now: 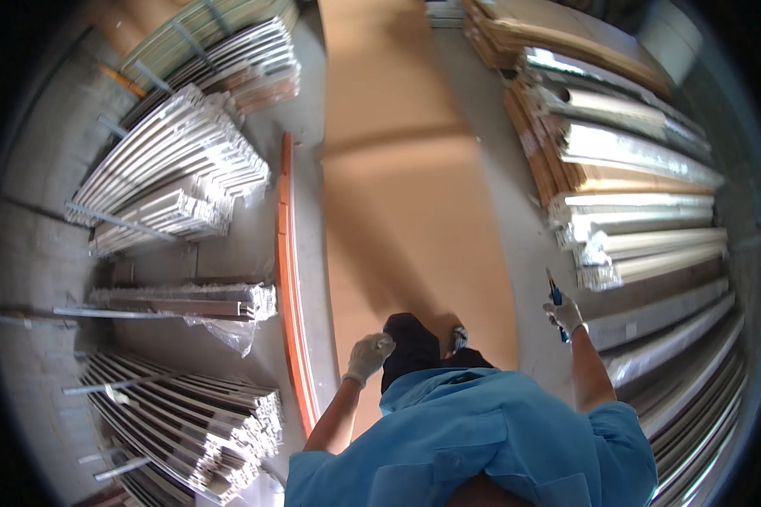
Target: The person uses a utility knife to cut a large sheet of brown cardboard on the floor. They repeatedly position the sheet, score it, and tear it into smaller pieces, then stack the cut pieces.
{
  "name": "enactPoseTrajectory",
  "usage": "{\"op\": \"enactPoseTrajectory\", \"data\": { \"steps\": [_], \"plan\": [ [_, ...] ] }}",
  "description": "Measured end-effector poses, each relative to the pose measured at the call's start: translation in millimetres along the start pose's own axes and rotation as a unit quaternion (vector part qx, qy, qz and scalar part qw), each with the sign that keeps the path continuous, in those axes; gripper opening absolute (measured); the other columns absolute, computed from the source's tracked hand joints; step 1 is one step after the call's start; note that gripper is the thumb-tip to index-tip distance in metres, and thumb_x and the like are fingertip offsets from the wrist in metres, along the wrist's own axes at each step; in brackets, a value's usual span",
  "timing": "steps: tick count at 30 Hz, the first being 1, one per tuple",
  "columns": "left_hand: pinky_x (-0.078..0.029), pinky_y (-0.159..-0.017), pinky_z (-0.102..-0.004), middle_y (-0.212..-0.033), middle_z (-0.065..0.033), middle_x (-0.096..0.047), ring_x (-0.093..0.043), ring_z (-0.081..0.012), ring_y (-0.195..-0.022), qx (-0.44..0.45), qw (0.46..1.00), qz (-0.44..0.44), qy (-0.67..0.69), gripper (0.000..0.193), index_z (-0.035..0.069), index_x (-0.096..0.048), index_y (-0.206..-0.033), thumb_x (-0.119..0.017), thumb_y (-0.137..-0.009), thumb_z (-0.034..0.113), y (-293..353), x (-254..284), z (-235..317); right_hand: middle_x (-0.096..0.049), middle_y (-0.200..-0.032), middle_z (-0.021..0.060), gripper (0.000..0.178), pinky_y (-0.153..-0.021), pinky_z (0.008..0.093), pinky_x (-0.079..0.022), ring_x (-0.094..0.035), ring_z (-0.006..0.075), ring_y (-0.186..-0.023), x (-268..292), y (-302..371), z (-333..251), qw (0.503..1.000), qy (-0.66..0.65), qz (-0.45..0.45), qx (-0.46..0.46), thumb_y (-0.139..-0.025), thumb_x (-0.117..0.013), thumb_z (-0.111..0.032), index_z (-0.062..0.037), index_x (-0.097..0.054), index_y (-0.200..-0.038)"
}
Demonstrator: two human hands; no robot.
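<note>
A long strip of brown cardboard (410, 203) lies flat on the floor, and I stand on its near end. My right hand (566, 314), in a pale glove, is wrapped round a blue utility knife (555, 295) with its narrow tip pointing away from me. That hand is out to the right, beyond the cardboard's right edge. Closer to my body, my gloved left hand (367, 356) hangs over the cardboard beside my dark trouser leg. Its fingers are curled; whether anything is inside them is hidden.
Orange-red lengths (286, 245) run along the cardboard's left side. Racks at left hold bundles of pale metal profiles (177, 152) and darker profiles (194, 414). At right lie wrapped long bundles (643, 156), cardboard packs (533, 144) and grey bars (659, 321).
</note>
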State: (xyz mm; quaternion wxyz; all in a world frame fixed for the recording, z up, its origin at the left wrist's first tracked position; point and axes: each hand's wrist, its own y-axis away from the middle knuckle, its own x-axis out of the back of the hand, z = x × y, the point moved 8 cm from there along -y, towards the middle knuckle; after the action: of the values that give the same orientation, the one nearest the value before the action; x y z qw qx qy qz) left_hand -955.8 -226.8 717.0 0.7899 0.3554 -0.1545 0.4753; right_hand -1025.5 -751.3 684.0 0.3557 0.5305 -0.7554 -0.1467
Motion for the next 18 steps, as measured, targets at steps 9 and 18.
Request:
{"op": "enactPoseTrajectory", "data": {
  "steps": [9,18],
  "plan": [
    [-0.048,-0.087,-0.0426,-0.102,-0.0116,-0.066,-0.059,-0.0304,-0.102,0.006,0.985,-0.085,-0.152,0.017,0.013,-0.067,-0.095,-0.057,-0.086,0.023,-178,45,5,-0.064,-0.083,0.0032,0.032,-0.068,0.0276,-0.051,-0.062,0.013,-0.074,-168,-139,-223,0.941,0.228,-0.226,0.109,-0.077,-0.072,-0.02,-0.0058,-0.062,-0.104],
    [-0.045,-0.069,-0.0272,-0.079,-0.0009,-0.061,-0.055,-0.0118,-0.075,0.079,0.893,-0.377,0.234,0.022,0.003,-0.066,-0.097,-0.061,-0.088,0.022,-302,153,44,-0.054,-0.065,-0.0003,0.019,-0.048,0.0243,-0.038,-0.046,0.0078,-0.052,-173,-146,-289,0.877,-0.002,-0.441,-0.191,-0.077,-0.075,-0.014,-0.0037,-0.064,-0.089]
  ]
}}
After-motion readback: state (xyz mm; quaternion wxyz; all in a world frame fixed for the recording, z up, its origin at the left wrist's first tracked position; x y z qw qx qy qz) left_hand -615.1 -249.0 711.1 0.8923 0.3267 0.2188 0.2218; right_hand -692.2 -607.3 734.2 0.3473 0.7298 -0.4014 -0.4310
